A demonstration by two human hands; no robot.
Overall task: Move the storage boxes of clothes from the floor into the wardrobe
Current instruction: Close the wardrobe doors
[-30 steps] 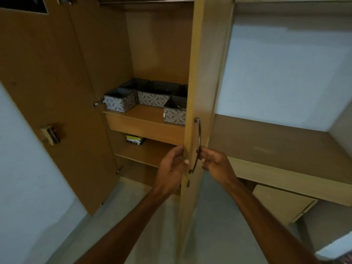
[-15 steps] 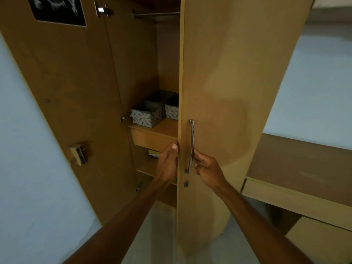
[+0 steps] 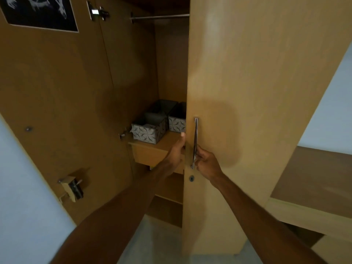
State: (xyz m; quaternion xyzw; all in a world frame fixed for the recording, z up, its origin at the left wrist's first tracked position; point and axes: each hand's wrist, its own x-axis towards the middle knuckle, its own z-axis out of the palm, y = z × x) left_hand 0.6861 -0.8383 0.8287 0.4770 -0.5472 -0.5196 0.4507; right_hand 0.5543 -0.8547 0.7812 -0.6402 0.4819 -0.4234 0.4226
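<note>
Grey patterned storage boxes (image 3: 149,130) stand on a shelf (image 3: 152,152) inside the wooden wardrobe; the nearest one shows whole, another (image 3: 177,123) is half hidden behind the right door (image 3: 247,111). My left hand (image 3: 176,151) grips the free edge of that door, thumb on its front. My right hand (image 3: 206,163) holds the lower part of the door's metal handle (image 3: 195,141). The right door stands nearly closed across the opening.
The left wardrobe door (image 3: 57,111) stands wide open, with a dark picture (image 3: 38,12) and a latch block (image 3: 72,188) on its inside. A hanging rail (image 3: 160,17) runs across the top. A wooden desk (image 3: 314,183) is at right, grey floor (image 3: 152,242) below.
The right door has swung further across the opening, hiding more of the boxes. Both hands stayed on its edge and handle, and the view has moved closer and tilted up.
</note>
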